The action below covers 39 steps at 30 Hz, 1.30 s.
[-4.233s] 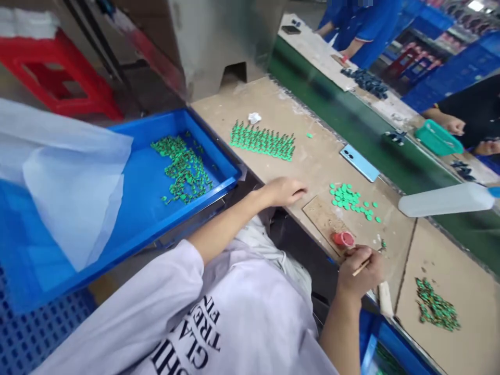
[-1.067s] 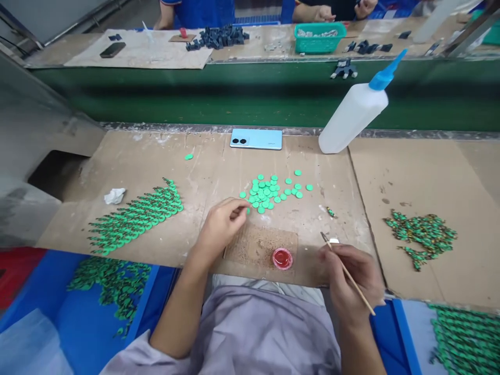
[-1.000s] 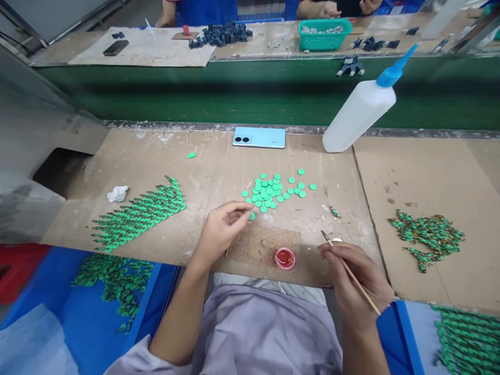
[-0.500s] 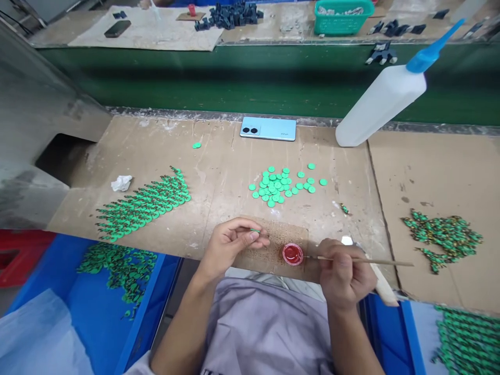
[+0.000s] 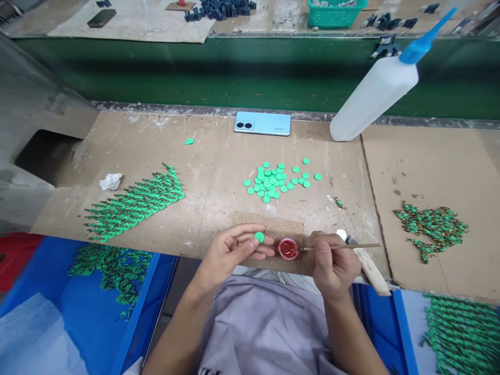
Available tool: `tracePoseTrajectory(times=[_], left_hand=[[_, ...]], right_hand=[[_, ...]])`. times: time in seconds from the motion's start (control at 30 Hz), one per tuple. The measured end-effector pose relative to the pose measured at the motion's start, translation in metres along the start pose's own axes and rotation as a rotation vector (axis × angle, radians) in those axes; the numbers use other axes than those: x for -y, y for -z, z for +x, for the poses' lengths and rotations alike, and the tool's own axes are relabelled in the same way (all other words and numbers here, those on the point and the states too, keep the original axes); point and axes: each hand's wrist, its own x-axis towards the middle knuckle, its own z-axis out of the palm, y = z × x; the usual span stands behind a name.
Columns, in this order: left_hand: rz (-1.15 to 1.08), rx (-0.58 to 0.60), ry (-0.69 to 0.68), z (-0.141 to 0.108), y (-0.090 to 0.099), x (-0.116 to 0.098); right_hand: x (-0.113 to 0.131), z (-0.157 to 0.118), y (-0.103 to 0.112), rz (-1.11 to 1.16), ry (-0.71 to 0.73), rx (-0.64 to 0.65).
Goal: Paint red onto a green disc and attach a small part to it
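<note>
The left hand [image 5: 230,254] holds one green disc [image 5: 259,237] pinched between thumb and fingers, the flat face turned up. The right hand [image 5: 334,264] is closed around a thin brush [image 5: 365,245], which lies nearly level; its narrow end points left to the rim of a small cup [image 5: 288,250] of red liquid – whether it touches the liquid is hard to tell. The cup is between the two hands, on a worn board [image 5: 250,221] at the near edge of the table [image 5: 213,166].

Just beyond the board lies a loose pile of green discs [image 5: 269,180]. To the left are slanting rows of green pieces [image 5: 136,204] and a crumpled white scrap [image 5: 111,181]. To the right is a heap of green-and-gold pieces [image 5: 433,226]. Farther back lie a light blue phone [image 5: 262,124] and a leaning white bottle [image 5: 375,99] with a blue nozzle. Below the table's left end – a blue tray [image 5: 84,312] with more green pieces in it.
</note>
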Motion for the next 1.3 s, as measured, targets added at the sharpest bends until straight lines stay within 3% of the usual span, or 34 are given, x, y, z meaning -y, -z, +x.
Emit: tracePoseTrajectory(times=[0.23,1.0,1.3], left_hand=[[-0.004,-0.002,0.043,-0.004,0.003,0.005],[0.074,0.111,-0.026,-0.014,0.001,0.015],[0.083,0.039,0.000,-0.018,0.001,0.022]], right_hand=[[0.010,0.008,-0.003,-0.248,-0.002,0.058],[0.016,0.018,-0.007,-0.259,0.127,0.113],[0.015,0.018,-0.008,-0.260,0.150,0.159]])
